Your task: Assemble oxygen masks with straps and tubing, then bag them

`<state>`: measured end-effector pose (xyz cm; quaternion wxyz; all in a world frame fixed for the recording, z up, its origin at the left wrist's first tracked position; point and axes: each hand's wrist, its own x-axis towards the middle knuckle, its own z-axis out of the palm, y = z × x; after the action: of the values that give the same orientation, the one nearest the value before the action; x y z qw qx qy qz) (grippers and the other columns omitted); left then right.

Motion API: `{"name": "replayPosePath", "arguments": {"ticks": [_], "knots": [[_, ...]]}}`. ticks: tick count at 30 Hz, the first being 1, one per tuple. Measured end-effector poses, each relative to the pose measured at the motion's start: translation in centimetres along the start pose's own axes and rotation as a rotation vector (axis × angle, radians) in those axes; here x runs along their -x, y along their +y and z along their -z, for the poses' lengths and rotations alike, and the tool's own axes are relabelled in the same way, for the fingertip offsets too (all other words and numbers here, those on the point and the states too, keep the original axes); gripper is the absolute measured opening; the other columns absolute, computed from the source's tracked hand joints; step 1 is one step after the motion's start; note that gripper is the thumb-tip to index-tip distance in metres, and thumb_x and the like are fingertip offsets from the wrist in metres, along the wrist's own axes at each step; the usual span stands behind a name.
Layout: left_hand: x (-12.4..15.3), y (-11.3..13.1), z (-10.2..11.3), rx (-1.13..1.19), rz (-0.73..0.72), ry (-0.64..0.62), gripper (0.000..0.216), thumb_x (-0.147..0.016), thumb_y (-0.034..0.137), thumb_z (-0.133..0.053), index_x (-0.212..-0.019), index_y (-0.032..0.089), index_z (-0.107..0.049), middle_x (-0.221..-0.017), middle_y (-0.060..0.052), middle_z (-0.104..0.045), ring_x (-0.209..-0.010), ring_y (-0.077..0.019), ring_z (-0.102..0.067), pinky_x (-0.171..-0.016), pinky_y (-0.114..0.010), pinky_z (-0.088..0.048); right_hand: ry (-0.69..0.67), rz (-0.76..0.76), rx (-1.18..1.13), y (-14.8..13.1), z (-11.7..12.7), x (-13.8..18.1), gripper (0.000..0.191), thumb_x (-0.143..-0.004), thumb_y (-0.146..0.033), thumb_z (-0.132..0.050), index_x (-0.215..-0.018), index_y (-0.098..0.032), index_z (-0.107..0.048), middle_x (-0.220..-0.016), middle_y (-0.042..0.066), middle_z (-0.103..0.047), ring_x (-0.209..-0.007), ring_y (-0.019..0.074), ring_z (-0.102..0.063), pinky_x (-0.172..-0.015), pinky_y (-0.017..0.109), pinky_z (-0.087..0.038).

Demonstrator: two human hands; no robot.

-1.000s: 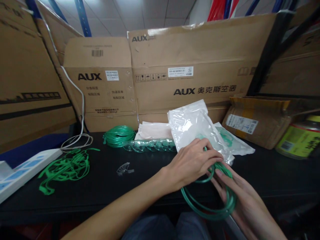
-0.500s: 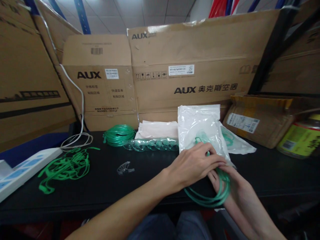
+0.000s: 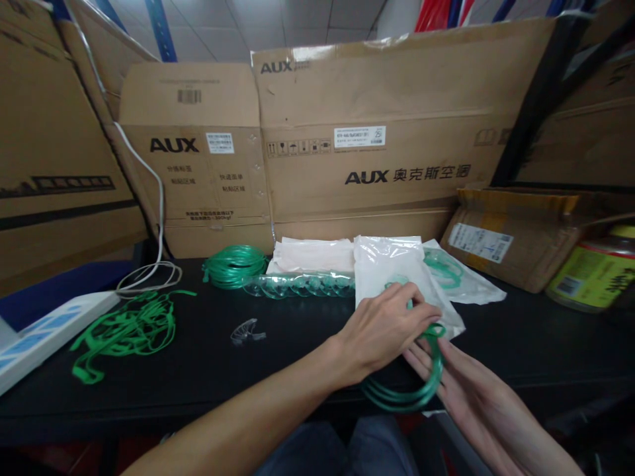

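Observation:
My left hand (image 3: 391, 324) is closed, its fingers bent around green tubing at the mouth of a white and clear plastic bag (image 3: 387, 254). A bit of green shows between those fingers; the rest of the grip is hidden. Below hangs a coil of green tubing (image 3: 404, 400), its loops close to the table's front edge. My right hand (image 3: 464, 373) holds the coil from the right, fingers behind the loops and thumb in front. Something pale green shows inside the bag, just beyond my left fingers.
Behind lie another filled bag (image 3: 489, 287), white bags (image 3: 312, 254), a row of clear green cups (image 3: 302, 285) and a tubing coil (image 3: 235, 266). Left are green straps (image 3: 131, 330), a power strip (image 3: 59, 337) and clear pieces (image 3: 247, 332). Cartons (image 3: 397, 99) and a jar (image 3: 590, 277) border the table.
The bag's far end has dropped lower and lies flatter. The tubing coil has shifted slightly left, and my right thumb has moved away from my left fingers, exposing more of the loops.

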<state>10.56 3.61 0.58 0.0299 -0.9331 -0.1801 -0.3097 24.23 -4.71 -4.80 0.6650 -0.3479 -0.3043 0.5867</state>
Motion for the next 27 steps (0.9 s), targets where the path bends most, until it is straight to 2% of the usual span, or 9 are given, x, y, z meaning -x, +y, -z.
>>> {"name": "replayPosePath", "arguments": {"ticks": [4, 9, 13, 16, 19, 21, 23, 27], "knots": [[0.1, 0.0, 0.0, -0.021, -0.019, 0.031, 0.026, -0.105, 0.031, -0.043, -0.114, 0.021, -0.065, -0.109, -0.004, -0.059, -0.100, -0.0164, -0.057, -0.080, -0.024, -0.053, 0.071, -0.001, 0.000, -0.4, -0.3, -0.3, 0.035, -0.081, -0.036, -0.077, -0.113, -0.023, -0.072, -0.111, 0.007, -0.077, -0.112, 0.0314, -0.071, -0.093, 0.041, -0.062], [0.2, 0.0, -0.2, -0.049, 0.017, 0.037, 0.027, -0.106, 0.032, -0.041, -0.113, 0.021, -0.065, -0.107, -0.004, -0.059, -0.100, -0.0167, -0.056, -0.078, -0.024, -0.052, 0.023, -0.079, 0.020, -1.8, -2.2, 1.3, 0.039, -0.080, -0.042, -0.077, -0.113, -0.023, -0.072, -0.111, 0.010, -0.078, -0.112, 0.0329, -0.071, -0.091, 0.045, -0.062], [0.1, -0.1, 0.0, -0.054, 0.014, 0.027, 0.026, -0.106, 0.030, -0.042, -0.115, 0.022, -0.064, -0.109, -0.004, -0.059, -0.101, -0.0172, -0.056, -0.081, -0.025, -0.052, -0.009, -0.187, 0.125, -2.6, -3.3, 2.9, 0.045, -0.078, -0.039, -0.081, -0.118, -0.023, -0.068, -0.113, 0.012, -0.077, -0.106, 0.0317, -0.073, -0.086, 0.042, -0.063], [0.2, -0.2, 0.1, -0.039, -0.008, 0.047, 0.026, -0.105, 0.030, -0.042, -0.116, 0.021, -0.064, -0.109, -0.005, -0.060, -0.101, -0.0170, -0.056, -0.084, -0.026, -0.052, 0.001, -0.262, 0.241, -2.7, -2.7, 2.8, 0.054, -0.081, -0.041, -0.079, -0.127, -0.021, -0.060, -0.109, 0.014, -0.078, -0.089, 0.0322, -0.077, -0.068, 0.041, -0.066], [0.1, -0.3, 0.1, -0.012, -0.042, 0.072, 0.027, -0.105, 0.030, -0.043, -0.120, 0.020, -0.064, -0.108, -0.005, -0.061, -0.101, -0.0169, -0.058, -0.088, -0.027, -0.053, 0.050, -0.260, 0.322, -2.7, -1.5, 1.9, 0.065, -0.080, -0.044, -0.078, -0.134, -0.020, -0.053, -0.096, 0.013, -0.079, -0.065, 0.0307, -0.077, -0.048, 0.038, -0.063], [0.1, -0.4, 0.1, 0.001, -0.081, 0.088, 0.029, -0.105, 0.030, -0.042, -0.120, 0.017, -0.064, -0.108, -0.006, -0.063, -0.101, -0.0170, -0.059, -0.092, -0.027, -0.053, 0.096, -0.218, 0.314, -2.8, -0.8, 1.4, 0.065, -0.077, -0.042, -0.081, -0.133, -0.020, -0.054, -0.095, 0.012, -0.079, -0.068, 0.0301, -0.077, -0.054, 0.039, -0.066], [0.0, -0.4, 0.1, 0.001, -0.119, 0.087, 0.031, -0.106, 0.029, -0.040, -0.114, 0.013, -0.066, -0.108, -0.008, -0.064, -0.102, -0.0172, -0.060, -0.095, -0.029, -0.052, 0.149, -0.155, 0.274, -3.0, -0.6, 1.1, 0.060, -0.073, -0.038, -0.085, -0.125, -0.020, -0.061, -0.095, 0.010, -0.079, -0.079, 0.0308, -0.078, -0.066, 0.041, -0.068], [0.0, -0.4, 0.5, -0.013, -0.178, 0.076, 0.031, -0.106, 0.025, -0.040, -0.108, 0.010, -0.067, -0.107, -0.009, -0.066, -0.101, -0.0176, -0.061, -0.096, -0.029, -0.053, 0.209, -0.047, 0.194, -3.1, -1.3, 1.2, 0.052, -0.065, -0.036, -0.090, -0.110, -0.020, -0.069, -0.106, 0.009, -0.078, -0.097, 0.0304, -0.076, -0.084, 0.039, -0.065]]}}
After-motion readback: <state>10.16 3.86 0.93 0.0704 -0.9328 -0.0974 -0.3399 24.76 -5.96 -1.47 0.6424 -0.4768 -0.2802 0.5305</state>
